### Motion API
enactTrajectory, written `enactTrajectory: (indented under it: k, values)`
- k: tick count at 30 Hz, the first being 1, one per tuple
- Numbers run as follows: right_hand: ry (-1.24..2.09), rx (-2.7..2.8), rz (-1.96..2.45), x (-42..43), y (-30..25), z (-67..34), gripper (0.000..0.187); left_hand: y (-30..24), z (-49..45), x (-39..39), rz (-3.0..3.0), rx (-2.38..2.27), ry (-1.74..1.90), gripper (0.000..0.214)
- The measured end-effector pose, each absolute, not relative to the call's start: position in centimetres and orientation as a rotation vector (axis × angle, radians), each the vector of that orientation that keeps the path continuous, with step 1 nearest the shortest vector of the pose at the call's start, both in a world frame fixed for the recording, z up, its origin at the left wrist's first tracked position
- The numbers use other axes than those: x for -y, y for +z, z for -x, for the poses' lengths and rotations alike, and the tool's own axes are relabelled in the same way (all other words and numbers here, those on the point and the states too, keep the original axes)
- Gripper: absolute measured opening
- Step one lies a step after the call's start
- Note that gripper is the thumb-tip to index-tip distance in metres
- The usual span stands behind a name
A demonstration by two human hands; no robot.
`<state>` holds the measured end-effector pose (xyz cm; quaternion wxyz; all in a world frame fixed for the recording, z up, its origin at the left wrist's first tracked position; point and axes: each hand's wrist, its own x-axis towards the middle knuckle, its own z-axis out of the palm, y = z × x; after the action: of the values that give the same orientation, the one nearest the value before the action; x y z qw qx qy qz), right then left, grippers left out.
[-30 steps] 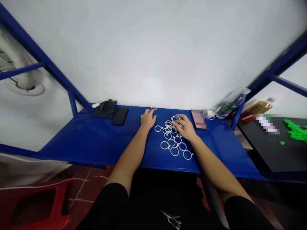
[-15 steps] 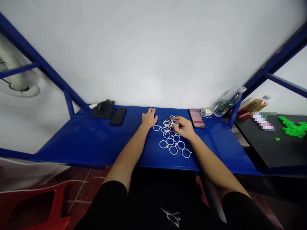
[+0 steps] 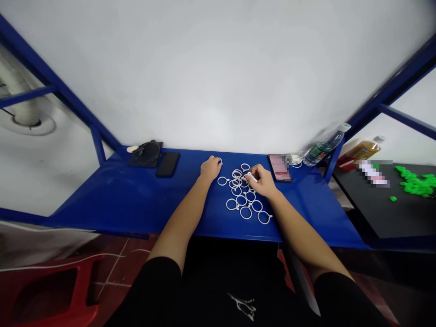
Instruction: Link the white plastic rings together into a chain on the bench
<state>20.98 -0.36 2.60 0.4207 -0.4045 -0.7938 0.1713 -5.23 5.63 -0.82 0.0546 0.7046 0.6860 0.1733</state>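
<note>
your left hand (image 3: 210,168) reaches far out, fingers curled on a thin white ring (image 3: 220,160), mostly hidden. your right hand (image 3: 264,181) bends inward, pinching another white ring (image 3: 252,177) by the loose pile of round white rings (image 3: 245,218) on the flat blue table (image 3: 136,200).

The rings (image 3: 245,198) look smooth plastic; the table (image 3: 136,200), glossy painted metal; the stool (image 3: 83,286) at eight o'clock, shiny plastic.

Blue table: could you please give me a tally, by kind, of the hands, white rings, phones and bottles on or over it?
Hands: 2 (left hand, right hand)
White rings: at least 10 (overlap hides the exact count)
Phones: 2 (black phone, lit-screen phone)
Bottle: 1
Total: at least 15
</note>
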Motion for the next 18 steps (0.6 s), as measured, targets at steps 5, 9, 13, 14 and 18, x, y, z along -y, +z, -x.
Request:
enactTrajectory:
  k: [5,9,13,14,18]
  values:
    - [0.394,2.034,0.953,0.5,3.0,-21.0,0.022,-0.6,5.2,-5.5,-2.179,-2.094,0.492,0.025]
    - [0.348,2.044,0.898,0.4,3.4,-20.9,0.028,-0.7,5.1,-5.5,-2.185,-2.108,0.493,0.024]
    - [0.331,2.076,0.836,0.3,3.7,-20.7,0.028,-0.8,5.1,-5.3,-2.168,-2.102,0.516,0.023]
    - [0.330,2.078,0.832,0.3,3.7,-20.7,0.028,-0.8,5.2,-5.3,-2.163,-2.100,0.528,0.023]
    - [0.332,2.060,0.866,0.3,3.7,-20.7,0.030,-0.8,5.4,-5.2,-2.141,-2.062,0.574,0.021]
